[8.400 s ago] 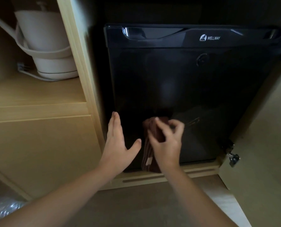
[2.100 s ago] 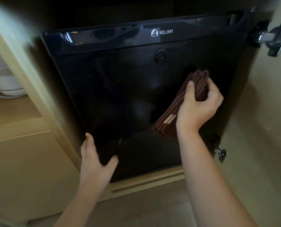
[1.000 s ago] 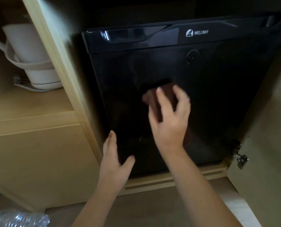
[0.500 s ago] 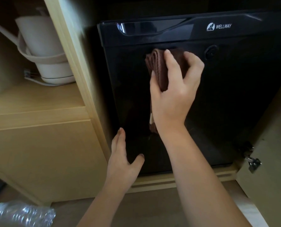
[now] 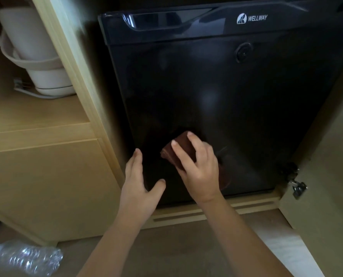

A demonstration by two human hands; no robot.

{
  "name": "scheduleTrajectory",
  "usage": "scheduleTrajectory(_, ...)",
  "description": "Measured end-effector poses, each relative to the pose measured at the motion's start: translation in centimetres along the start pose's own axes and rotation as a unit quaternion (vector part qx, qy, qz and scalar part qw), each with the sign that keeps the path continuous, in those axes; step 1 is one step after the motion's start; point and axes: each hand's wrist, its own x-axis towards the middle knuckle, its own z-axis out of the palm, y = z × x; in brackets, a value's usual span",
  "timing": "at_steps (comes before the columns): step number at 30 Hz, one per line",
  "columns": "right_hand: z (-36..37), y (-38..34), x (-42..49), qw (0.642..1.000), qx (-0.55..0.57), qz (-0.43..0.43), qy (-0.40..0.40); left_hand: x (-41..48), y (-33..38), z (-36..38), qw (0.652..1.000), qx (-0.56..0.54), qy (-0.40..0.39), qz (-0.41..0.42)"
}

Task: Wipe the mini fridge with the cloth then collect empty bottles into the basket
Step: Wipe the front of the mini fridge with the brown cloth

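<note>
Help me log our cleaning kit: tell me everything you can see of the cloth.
The cloth is dark brown, folded into several layers, and looks like soft fabric. It lies pressed against the lower part of the black fridge door. The right hand holds it, curled over its upper edge and covering most of it; an edge shows beside the wrist. The left hand is beside it, not touching.

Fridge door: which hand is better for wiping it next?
Right. The right hand grips the folded brown cloth against the glossy black mini fridge door; the left hand is open, holding nothing.
</note>
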Motion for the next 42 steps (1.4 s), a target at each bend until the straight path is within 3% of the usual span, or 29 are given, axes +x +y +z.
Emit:
scheduleTrajectory(11, 0.2, 0.1, -5.8, 0.992, 0.026, 0.018, -0.124, -0.1, -0.2, -0.2, 1.0, -0.017, -0.009, 0.009)
scheduleTrajectory(15, -0.8, -0.8, -1.4, 0.993, 0.085, 0.072, -0.046, -0.1, -0.9, -0.9, 0.999, -0.041, -0.019, 0.001)
scheduleTrajectory(19, 0.2, -1.7, 2.5, 0.992, 0.07, 0.095, 0.04, 0.0, -1.6, -1.6, 0.997, -0.06, -0.041, -0.024)
scheduleTrajectory(24, 2.0, -2.9, -3.0, 0.993, 0.062, 0.097, -0.006, 0.1, -2.1, -2.0, 0.994, -0.094, -0.051, -0.033)
scheduleTrajectory(28, 2.5, -4.4, -5.4, 0.979, 0.104, 0.168, -0.043, -0.5, -2.8, -1.9, 0.991, -0.116, -0.061, -0.029)
scheduleTrajectory(33, 1.7, -5.1, -4.6, 0.956, 0.165, 0.237, -0.054, -1.1, -3.9, -1.8, 0.989, -0.13, -0.067, -0.027)
scheduleTrajectory(36, 0.6, -4.8, -2.6, 0.951, 0.165, 0.263, -0.006, -0.9, -4.3, -1.8, 0.988, -0.134, -0.072, -0.032)
scheduleTrajectory(39, 0.3, -3.7, -1.1, 0.957, 0.139, 0.253, 0.026, -0.9, -4.2, -1.5, 0.989, -0.129, -0.067, -0.037)
scheduleTrajectory(42, 0.5, -3.6, -3.0, 0.969, 0.111, 0.216, -0.048, -1.0, -3.7, -0.7, 0.993, -0.1, -0.05, -0.036)
